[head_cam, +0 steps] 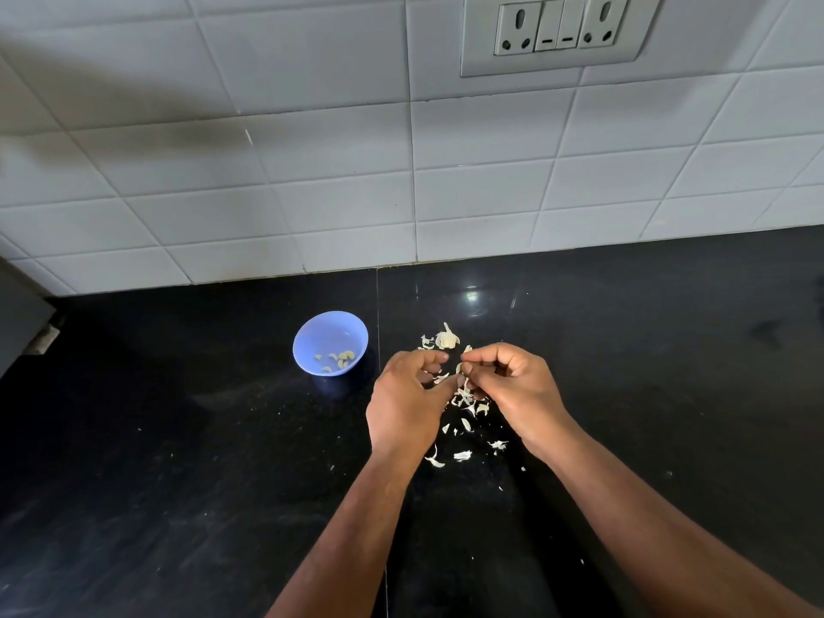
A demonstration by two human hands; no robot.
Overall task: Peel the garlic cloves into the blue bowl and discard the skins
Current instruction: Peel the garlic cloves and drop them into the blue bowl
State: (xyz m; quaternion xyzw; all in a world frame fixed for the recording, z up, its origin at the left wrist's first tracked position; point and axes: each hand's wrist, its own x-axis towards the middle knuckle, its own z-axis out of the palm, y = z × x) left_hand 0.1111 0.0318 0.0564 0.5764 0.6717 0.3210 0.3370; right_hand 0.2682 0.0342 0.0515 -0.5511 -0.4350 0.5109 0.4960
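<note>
Head view of a black stone countertop (178, 439) meeting a white tiled wall (312, 171). Both forearms enter from the near edge and the hands meet just right of centre.

The left hand (408, 401) has its fingers curled inward, with thumb and fingertips brought toward the right hand. The right hand (512, 385) is likewise curled, its thumb and forefinger pinching a small pale garlic clove (459, 368) at the point where the two hands meet. The clove is mostly hidden by the fingers, so whether the left hand also grips it cannot be told.

Directly beneath and near of the hands lies a scatter of papery white garlic skins (466, 401), spread over the counter between the two wrists; finer flecks lie further out on the dark surface. Just far of the hands, a partly broken garlic bulb (447, 339) rests on the counter, with a few more skin fragments beside it on the left.

The blue bowl (312, 332) stands upright to the left of the hands, apart from them, near a seam in the counter. It holds several peeled cloves (341, 359), gathered toward its near side.

On the wall at the far right, a white switch-and-socket plate (562, 33) carries two sockets with two switches between them.
</note>
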